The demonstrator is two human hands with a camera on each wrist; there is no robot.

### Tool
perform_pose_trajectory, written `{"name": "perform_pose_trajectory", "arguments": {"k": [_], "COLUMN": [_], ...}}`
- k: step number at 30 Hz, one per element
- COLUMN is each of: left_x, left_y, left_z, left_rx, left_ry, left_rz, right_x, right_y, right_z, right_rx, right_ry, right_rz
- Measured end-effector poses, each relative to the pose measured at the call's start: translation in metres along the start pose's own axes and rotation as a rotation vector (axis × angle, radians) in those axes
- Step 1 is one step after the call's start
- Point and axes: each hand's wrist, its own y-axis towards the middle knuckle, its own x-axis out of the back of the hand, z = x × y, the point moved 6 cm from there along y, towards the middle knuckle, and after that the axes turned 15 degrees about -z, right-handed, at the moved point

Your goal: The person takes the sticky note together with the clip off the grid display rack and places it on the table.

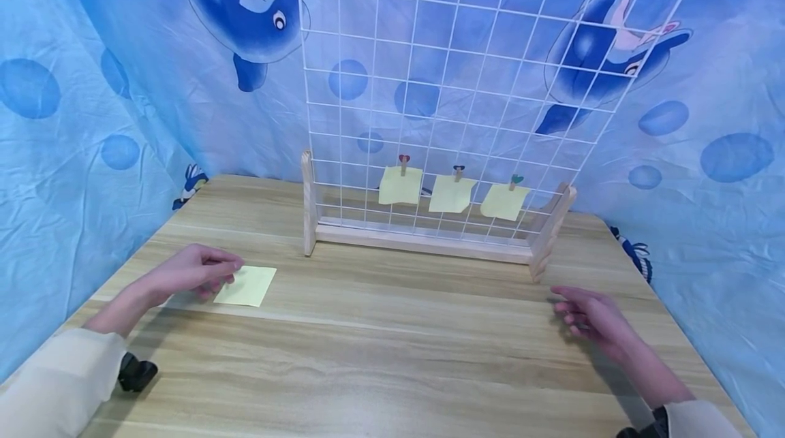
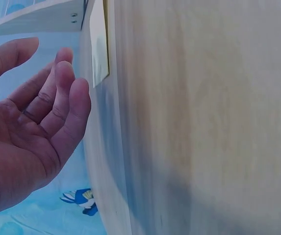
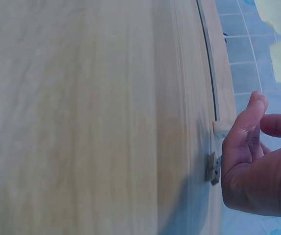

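My left hand point(image 1: 199, 269), its fingers loosely bent, hovers over the left edge of a pale yellow sticky note point(image 1: 250, 288) on the table. The left wrist view shows a gap between the fingers and that note point(image 2: 99, 51). Off to the right, my right hand point(image 1: 591, 315) hangs above the table with relaxed fingers, holding nothing, near the right foot of a wooden stand point(image 1: 552, 233). Three more notes hang on its white wire grid: a left note point(image 1: 400, 187), a middle note point(image 1: 451, 196) and a right note point(image 1: 504, 203), each under a small heart-topped wooden clip.
The grid point(image 1: 466, 50) rises from the stand's long base bar point(image 1: 423, 240) at the back of the wooden table point(image 1: 368, 356). Blue cloth point(image 1: 153, 118) printed with dolphins and spots surrounds the table at the back and sides.
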Motion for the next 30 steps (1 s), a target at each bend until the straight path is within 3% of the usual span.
{"name": "perform_pose_trajectory", "arguments": {"k": [7, 14, 23, 30], "left_x": [-0.007, -0.011, -0.021, -0.031], "left_y": [0.002, 0.006, 0.012, 0.018], "left_z": [-0.008, -0.016, -0.029, -0.035], "left_rx": [-0.027, 0.004, -0.057, -0.064], "left_ry": [0.008, 0.022, 0.027, 0.016], "left_rz": [0.013, -0.017, 0.013, 0.032], "right_x": [-0.012, -0.025, -0.043, -0.060], "right_y": [0.002, 0.004, 0.006, 0.008], "right_z": [0.002, 0.005, 0.012, 0.019], "right_rx": [0.000, -0.012, -0.024, -0.015], "right_ry": [0.030, 0.010, 0.024, 0.045], "right_rz": [0.017, 0.039, 0.039, 0.080]}}
